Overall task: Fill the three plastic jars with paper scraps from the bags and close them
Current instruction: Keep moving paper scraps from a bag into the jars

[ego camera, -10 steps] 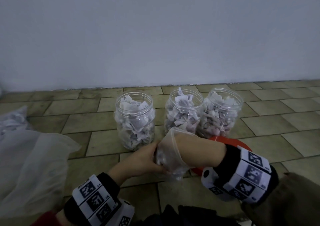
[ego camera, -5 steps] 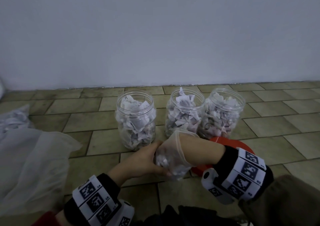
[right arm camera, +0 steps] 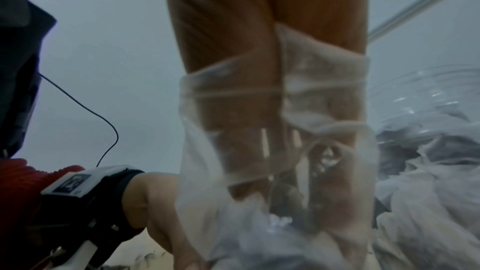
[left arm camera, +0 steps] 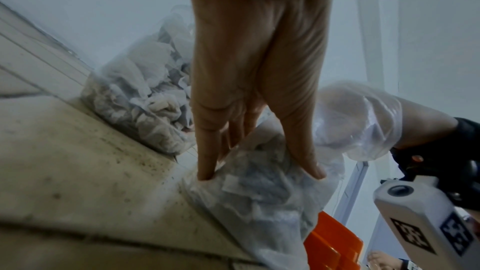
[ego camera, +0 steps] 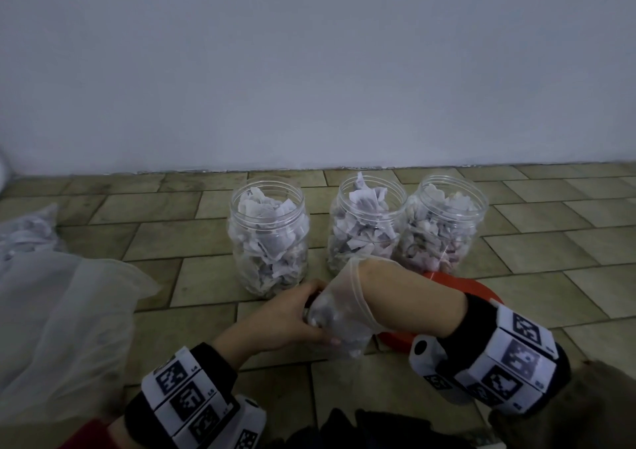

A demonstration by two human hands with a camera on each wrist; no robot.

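Three clear plastic jars stand open in a row by the wall, the left jar (ego camera: 268,238), the middle jar (ego camera: 364,225) and the right jar (ego camera: 444,225), each heaped with paper scraps. In front of them my left hand (ego camera: 285,318) grips the lower end of a small clear bag (ego camera: 347,338) holding scraps. My right hand (ego camera: 344,304) is inside that bag up to the wrist. In the left wrist view it (left arm camera: 358,120) looks bunched round scraps. Left fingers (left arm camera: 205,169) pinch the bag (left arm camera: 259,202) from both sides.
A red lid (ego camera: 461,287) lies on the tiled floor under my right forearm, close to the right jar. A large limp plastic bag (ego camera: 58,328) spreads at the left, with another bag of scraps (ego camera: 27,238) behind it. The wall stands just behind the jars.
My right forearm has slid a little to the left, deeper into the small bag. The left hand keeps its hold; the jars have not moved.
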